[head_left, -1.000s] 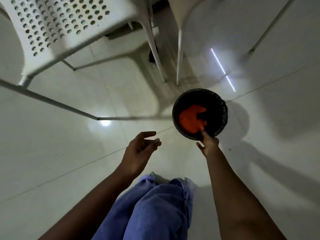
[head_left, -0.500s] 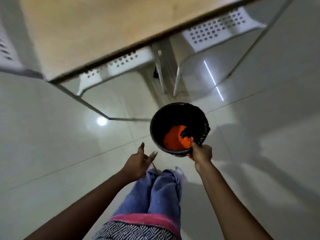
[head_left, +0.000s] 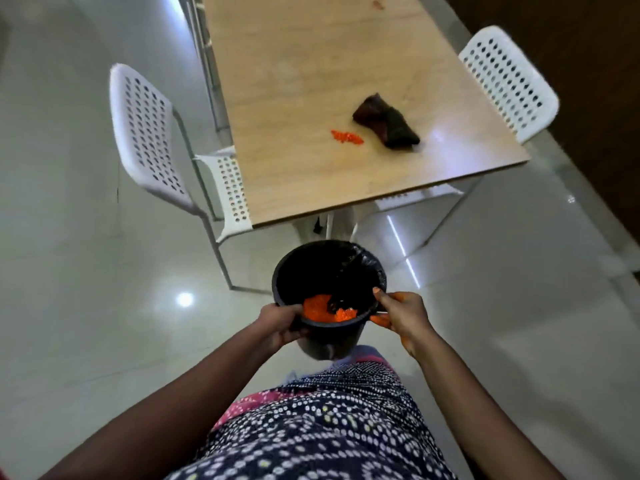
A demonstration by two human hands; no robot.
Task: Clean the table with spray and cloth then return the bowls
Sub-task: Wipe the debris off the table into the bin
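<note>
Both hands' fingers [head_left: 287, 336] grip a black bin [head_left: 329, 299] holding orange crumbs [head_left: 320, 311].

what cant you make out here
- Head view: the left hand fingers go behind the black bin wall.
- The cloth on the table is blurred, fabric unclear.
- The table's far end is cut off by the top edge.
- No spray or bowls in frame.

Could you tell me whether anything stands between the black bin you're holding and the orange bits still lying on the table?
Nothing visible does. Both hands, left and right, hold the black bin before the table's near edge; bare tabletop leads to the orange bits. The dark cloth lies beside them.
</note>
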